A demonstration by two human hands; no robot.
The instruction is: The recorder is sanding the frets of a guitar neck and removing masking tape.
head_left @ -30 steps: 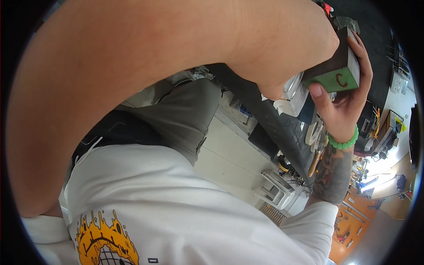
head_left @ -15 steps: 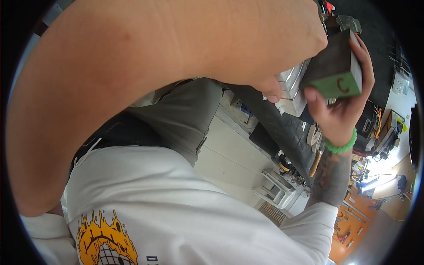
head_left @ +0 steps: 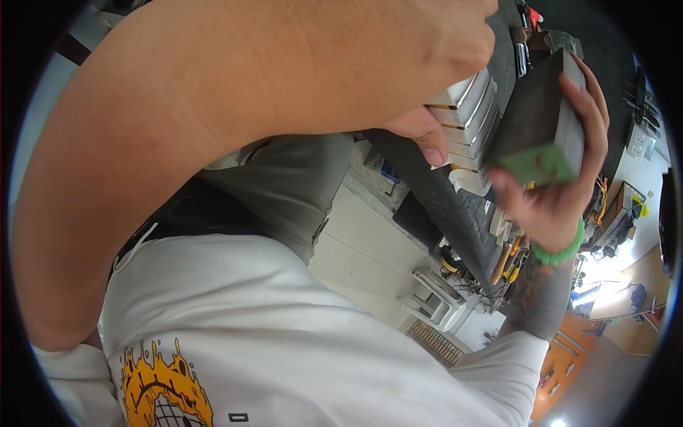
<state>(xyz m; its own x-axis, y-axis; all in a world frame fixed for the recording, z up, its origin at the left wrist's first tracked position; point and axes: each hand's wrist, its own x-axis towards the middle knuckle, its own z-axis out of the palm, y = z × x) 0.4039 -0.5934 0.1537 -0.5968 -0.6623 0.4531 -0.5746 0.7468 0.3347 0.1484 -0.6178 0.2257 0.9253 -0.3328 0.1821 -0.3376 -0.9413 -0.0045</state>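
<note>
My right hand [head_left: 569, 188], a green bead bracelet at its wrist, grips a dark grey rectangular block [head_left: 533, 114] with a green end face. Thumb on one side and fingers on the other, it holds the block tilted. A reddish mark on the green end is blurred. Close beside the block is a layered stack of white pieces with shiny edges [head_left: 473, 128]. My left hand [head_left: 455, 53] reaches across at the stack's upper left with its fingers curled. Its thumb lies by the stack's near edge. What those fingers hold, if anything, is hidden by the hand.
A dark work surface [head_left: 462, 206] runs beneath the hands, with wooden-handled tools [head_left: 506, 260] along it. More tools [head_left: 525, 50] lie beyond the block. A white step stool [head_left: 434, 299] stands on the pale floor. An orange tool board [head_left: 565, 349] is at the lower right.
My left hand has drawn back to the left, uncovering more of the white stack. The block and my right hand have shifted slightly down and right, the green end tilting more away.
</note>
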